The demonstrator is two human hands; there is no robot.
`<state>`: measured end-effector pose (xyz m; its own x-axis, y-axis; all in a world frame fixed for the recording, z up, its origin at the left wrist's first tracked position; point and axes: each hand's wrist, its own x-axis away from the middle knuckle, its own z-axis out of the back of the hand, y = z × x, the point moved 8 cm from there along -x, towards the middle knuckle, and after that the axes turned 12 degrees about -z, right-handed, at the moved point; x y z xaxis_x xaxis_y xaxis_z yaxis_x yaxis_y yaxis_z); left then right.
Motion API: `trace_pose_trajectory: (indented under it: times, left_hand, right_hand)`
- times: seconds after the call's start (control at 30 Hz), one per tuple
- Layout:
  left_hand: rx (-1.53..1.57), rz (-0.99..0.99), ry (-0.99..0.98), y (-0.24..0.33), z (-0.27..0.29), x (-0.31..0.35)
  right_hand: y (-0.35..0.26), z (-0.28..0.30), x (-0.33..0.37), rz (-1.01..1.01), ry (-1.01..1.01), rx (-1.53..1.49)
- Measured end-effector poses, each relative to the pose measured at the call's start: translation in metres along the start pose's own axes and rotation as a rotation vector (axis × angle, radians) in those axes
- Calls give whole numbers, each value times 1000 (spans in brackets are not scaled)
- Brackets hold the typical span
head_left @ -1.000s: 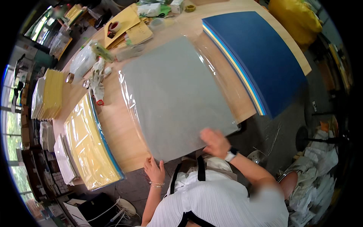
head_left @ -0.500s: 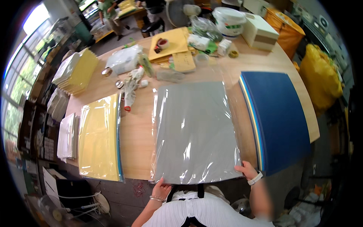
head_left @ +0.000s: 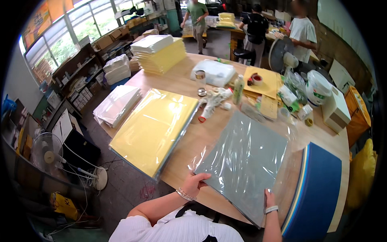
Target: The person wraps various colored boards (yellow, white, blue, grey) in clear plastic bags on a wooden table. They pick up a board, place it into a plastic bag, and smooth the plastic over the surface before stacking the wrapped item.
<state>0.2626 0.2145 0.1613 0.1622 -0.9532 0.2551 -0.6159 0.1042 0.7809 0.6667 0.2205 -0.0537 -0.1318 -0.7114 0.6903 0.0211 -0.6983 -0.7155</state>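
A grey sheet pack [head_left: 246, 157] in a shiny clear plastic sleeve slants across the front of the table, its near corner reaching past the table edge. At its left near corner, my left hand [head_left: 195, 184] is closed with the thumb on top. My right hand [head_left: 270, 198] grips the right side close to the near corner. Loose clear film sticks out beyond the grey on both sides. Left of it lies a plastic-wrapped stack of yellow sheets [head_left: 156, 127] with a blue edge below. To the right is a stack of dark blue sheets [head_left: 318, 187], with yellow and light layers showing along its side.
White packs [head_left: 117, 105] and a tall yellow stack [head_left: 161, 56] stand at the left. Beyond the grey pack are gloves [head_left: 213, 103], a bottle [head_left: 238, 89], tape rolls [head_left: 255, 80], a white bucket [head_left: 319, 86] and a box [head_left: 337, 109]. Several people are at the back.
The view has swung left. The grey pack has turned from nearly straight to slanted, with both hands on it. My left hand has moved from its near edge to its left corner.
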Motion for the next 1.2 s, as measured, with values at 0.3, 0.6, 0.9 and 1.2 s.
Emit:
trace_pose_trajectory:
  times: [0.3,0.6,0.9,1.2]
  left_hand:
    - [22,-303,82,150,154,11]
    - [146,-459,295,268,439,-52]
    - [-2112,-438,443,288,428,-98]
    - [-2392,-482,156,224,393,-132]
  right_hand:
    - [-76,-189,111,552,256,51]
    - [-138,-485,76,641,37,-45]
    - [-152,-533,86,356,98,890]
    - [-109,-452,73,269,-230,133]
